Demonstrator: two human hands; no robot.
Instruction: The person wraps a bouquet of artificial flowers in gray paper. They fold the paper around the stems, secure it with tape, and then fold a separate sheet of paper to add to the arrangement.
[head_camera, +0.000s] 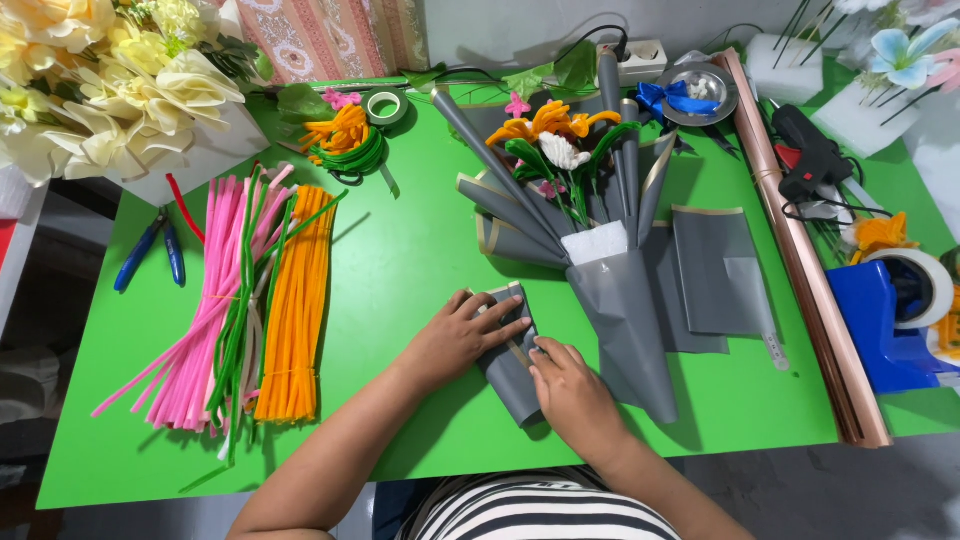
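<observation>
A folded sheet of grey wrapping paper (510, 372) is pressed flat on the green table (400, 260), near its front edge and just left of the wrapped bouquet. The sheet's long axis is set on a slant: its narrow, gold-edged upper end is turned toward the far left, and its wider lower end toward the near right, close to the person's striped top (540, 510). The left hand (462, 335) is laid palm down over the upper end, with the fingers spread and held flat across the fold. The right hand (570, 392) is laid on the lower right part of the sheet, with the fingers kept together and the fingertips pushed down onto the paper; whether anything is pinched under them cannot be told.

Just to the right, touching the sheet's edge, a grey paper cone (628, 330) is seen, with its point toward the near edge and its mouth toward the far side. Out of it, pipe-cleaner flowers (555, 135) in orange, white and green are fanned among further grey folded sheets. A loose grey sheet (715, 265) is laid beside the cone on the right. Farther right, a roll of copper-coloured foil (800, 260) is stretched from far to near, and a blue tape dispenser (890, 320) is set past it. To the left of the hands, well apart, bundles of pink, green and orange pipe cleaners (255, 300) are laid lengthwise, with blue-handled pliers (150, 250) beyond them.
</observation>
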